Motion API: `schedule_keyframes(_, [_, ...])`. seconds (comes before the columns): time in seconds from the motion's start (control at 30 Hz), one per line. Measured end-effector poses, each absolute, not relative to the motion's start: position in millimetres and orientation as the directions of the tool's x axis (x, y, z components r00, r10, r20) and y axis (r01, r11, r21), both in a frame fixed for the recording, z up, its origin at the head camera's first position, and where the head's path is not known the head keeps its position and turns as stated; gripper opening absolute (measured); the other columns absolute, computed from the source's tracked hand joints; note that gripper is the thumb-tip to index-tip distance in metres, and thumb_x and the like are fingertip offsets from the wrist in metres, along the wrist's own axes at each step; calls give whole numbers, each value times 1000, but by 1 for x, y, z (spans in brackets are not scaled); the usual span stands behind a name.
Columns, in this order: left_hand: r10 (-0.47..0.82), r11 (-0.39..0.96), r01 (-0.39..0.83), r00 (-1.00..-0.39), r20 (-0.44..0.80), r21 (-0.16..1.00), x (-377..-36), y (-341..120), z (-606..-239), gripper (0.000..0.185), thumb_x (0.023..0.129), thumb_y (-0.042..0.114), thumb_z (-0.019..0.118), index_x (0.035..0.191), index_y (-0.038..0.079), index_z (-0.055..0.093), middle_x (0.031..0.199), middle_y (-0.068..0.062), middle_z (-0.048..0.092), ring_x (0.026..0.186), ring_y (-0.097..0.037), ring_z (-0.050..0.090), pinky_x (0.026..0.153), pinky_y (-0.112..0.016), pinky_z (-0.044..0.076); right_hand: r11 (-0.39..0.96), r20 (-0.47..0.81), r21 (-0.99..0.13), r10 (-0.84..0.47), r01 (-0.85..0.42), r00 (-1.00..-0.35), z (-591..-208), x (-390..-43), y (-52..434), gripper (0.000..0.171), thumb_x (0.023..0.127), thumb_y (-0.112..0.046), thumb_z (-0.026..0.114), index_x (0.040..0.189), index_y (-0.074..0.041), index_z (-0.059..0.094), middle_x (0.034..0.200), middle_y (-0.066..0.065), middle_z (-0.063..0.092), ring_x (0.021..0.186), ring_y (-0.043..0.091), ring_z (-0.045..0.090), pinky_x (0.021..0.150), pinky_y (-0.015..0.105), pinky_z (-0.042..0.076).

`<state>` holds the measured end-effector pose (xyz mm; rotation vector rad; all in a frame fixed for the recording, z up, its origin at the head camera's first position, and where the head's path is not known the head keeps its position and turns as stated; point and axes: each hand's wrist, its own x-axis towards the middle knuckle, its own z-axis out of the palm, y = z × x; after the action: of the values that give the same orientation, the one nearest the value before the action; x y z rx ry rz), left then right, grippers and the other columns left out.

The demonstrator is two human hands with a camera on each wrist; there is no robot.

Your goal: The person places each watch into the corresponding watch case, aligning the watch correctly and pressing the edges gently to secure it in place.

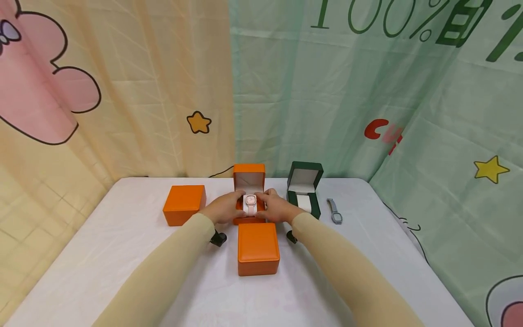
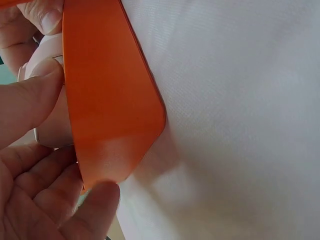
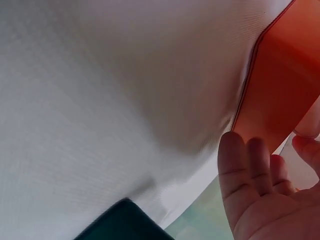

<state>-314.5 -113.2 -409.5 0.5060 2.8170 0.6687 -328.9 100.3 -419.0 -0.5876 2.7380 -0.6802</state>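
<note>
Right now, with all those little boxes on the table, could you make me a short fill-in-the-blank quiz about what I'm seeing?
1. Both hands, the left hand and the right hand, hold a watch on its cushion in the open ____ box.
2. The open green box holds only a ____ cushion.
3. The grey watch lies on the table, to the ____ of the green box.
4. The number of closed orange boxes is ____.

Missing words: orange; white; right; two
</note>
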Motion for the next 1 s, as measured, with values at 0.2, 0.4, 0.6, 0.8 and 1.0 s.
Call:
schedule_keyframes(0.2, [388,845,310,-916,-99,436,-315,-114,-412,71,99,34,75,158,7,45,157,-15,54,142,-33,53,125,-51,38,822,-145,-468,-435,-326,-888,-420,-330,100,75,100,-37,73,164,-18,39,155,23,36,133,35,48,120,49,44])
schedule_keyframes(0.4, [373,846,308,-925,-71,436,-312,-112,-413,72,98,31,77,158,7,46,155,-18,49,134,-32,57,122,-49,42,817,-134,-457,-454,-352,-881,-422,-331,100,72,101,-36,71,163,-16,40,157,25,35,138,37,47,122,51,41])
schedule_keyframes(0.6, [323,865,273,-945,-49,420,-309,-110,-414,71,95,34,80,157,13,51,145,-18,46,119,-32,57,112,-46,52,821,-146,-464,-440,-331,-886,-423,-331,100,73,101,-37,70,164,-17,38,161,27,33,140,40,48,123,53,40])
schedule_keyframes(0.8, [293,861,220,-952,-93,458,-309,-114,-417,72,96,36,79,159,21,49,135,-18,42,110,-30,56,101,-42,55,810,-127,-492,-429,-319,-894,-426,-329,100,72,99,-37,72,163,-21,41,160,26,36,138,40,50,121,54,42])
schedule_keyframes(1.0, [286,842,178,-948,-142,509,-311,-118,-421,73,96,41,76,161,26,45,139,-20,41,112,-31,58,109,-48,52,809,-128,-497,-425,-313,-896,-426,-330,98,71,99,-37,73,162,-23,43,158,23,43,139,37,49,121,52,43])
